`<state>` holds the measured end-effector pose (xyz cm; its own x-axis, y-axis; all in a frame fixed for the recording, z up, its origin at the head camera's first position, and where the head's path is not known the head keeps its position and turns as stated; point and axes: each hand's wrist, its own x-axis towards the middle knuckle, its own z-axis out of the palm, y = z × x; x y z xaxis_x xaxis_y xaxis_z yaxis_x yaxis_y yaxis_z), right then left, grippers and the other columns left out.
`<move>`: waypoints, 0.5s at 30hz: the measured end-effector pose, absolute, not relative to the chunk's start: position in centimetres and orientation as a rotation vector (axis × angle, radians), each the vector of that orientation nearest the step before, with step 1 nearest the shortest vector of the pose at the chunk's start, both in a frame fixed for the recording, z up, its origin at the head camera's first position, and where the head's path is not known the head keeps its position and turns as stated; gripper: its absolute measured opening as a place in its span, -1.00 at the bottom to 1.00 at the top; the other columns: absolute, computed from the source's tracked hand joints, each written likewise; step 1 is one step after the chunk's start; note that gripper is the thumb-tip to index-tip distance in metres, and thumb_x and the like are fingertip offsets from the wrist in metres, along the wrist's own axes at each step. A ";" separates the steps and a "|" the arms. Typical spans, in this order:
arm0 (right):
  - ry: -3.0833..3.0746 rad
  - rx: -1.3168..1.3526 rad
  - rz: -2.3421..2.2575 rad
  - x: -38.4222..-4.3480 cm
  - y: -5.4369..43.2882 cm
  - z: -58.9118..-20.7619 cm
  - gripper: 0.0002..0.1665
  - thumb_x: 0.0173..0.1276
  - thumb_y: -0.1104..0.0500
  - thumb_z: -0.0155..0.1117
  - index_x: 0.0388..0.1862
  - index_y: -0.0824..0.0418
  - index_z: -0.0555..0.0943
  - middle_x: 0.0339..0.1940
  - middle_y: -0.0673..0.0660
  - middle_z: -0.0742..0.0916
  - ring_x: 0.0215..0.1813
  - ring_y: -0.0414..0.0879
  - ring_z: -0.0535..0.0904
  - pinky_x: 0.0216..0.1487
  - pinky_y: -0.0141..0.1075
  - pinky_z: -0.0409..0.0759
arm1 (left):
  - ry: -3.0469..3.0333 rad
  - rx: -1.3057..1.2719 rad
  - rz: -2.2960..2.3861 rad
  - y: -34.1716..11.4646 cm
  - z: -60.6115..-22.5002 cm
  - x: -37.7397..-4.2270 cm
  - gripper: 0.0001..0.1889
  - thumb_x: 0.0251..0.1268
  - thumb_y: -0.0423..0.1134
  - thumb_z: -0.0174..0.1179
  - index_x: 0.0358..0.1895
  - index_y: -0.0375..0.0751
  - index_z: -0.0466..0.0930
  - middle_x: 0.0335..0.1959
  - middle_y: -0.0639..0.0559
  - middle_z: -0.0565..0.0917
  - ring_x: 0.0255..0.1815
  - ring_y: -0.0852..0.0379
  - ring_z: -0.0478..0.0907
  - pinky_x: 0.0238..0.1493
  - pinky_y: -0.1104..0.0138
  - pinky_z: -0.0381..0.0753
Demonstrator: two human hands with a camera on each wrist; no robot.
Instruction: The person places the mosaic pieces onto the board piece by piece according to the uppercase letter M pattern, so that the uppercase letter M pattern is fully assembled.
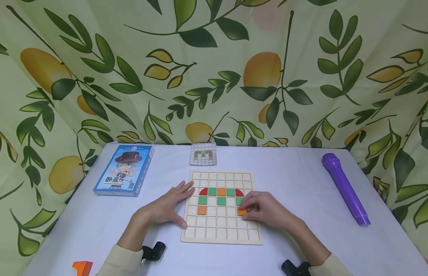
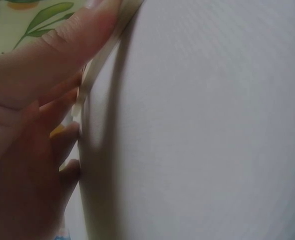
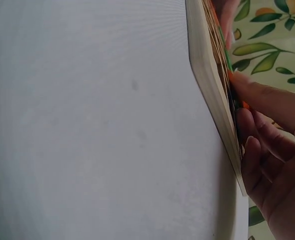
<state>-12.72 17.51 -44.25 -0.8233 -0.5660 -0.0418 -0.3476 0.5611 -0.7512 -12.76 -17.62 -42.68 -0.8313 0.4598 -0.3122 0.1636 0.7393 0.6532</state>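
A wooden grid board [image 1: 221, 233] lies on the white table. Its upper half carries two red quarter-round tiles at the ends of a row, with green square tiles [image 1: 212, 191] and an orange tile [image 1: 221, 191] between them. Below sit more green tiles and an orange tile [image 1: 201, 209] at left. My left hand [image 1: 160, 206] is spread, with fingertips and thumb at the board's left edge. On the right side, my right hand [image 1: 267, 209] pinches an orange square tile [image 1: 241, 212] over a cell below a green one. Its fingers partly cover that tile.
A small patterned card [image 1: 203, 154] lies behind the board. To the left is a blue game box [image 1: 123, 170]; at far right, a purple tube [image 1: 346, 189]. An orange object [image 1: 83, 268] shows at the front left. A fruit-print cloth [image 1: 214, 107] hangs behind the table.
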 end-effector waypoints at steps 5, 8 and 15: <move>2.528 -0.766 -1.113 -12.8 17.2 -44.5 -0.80 0.14 0.15 0.61 -0.23 0.00 0.81 -0.23 -0.12 0.73 -0.24 -0.30 0.55 -0.23 -0.49 0.60 | 2.477 0.478 0.871 -17.7 -42.6 -12.8 0.23 -0.28 -0.04 0.67 0.60 -0.12 0.19 0.73 0.04 -0.01 0.76 -0.16 -0.28 0.71 -0.20 -0.23; 2.535 -0.773 -1.105 -12.8 17.1 -44.5 -0.80 0.13 0.17 0.61 -0.25 0.00 0.80 -0.26 -0.12 0.71 -0.26 -0.30 0.54 -0.26 -0.50 0.59 | 2.480 0.468 0.865 -17.6 -42.7 -12.8 0.22 -0.28 -0.05 0.67 0.60 -0.11 0.19 0.73 0.05 -0.01 0.77 -0.15 -0.29 0.71 -0.20 -0.22; 2.531 -0.741 -1.102 -12.7 16.9 -44.2 -0.79 0.11 0.21 0.62 -0.26 0.01 0.80 -0.26 -0.10 0.71 -0.26 -0.29 0.55 -0.25 -0.51 0.59 | 2.488 0.441 0.850 -17.5 -43.0 -12.8 0.23 -0.29 -0.03 0.68 0.60 -0.04 0.19 0.73 0.12 -0.01 0.77 -0.10 -0.29 0.72 -0.17 -0.20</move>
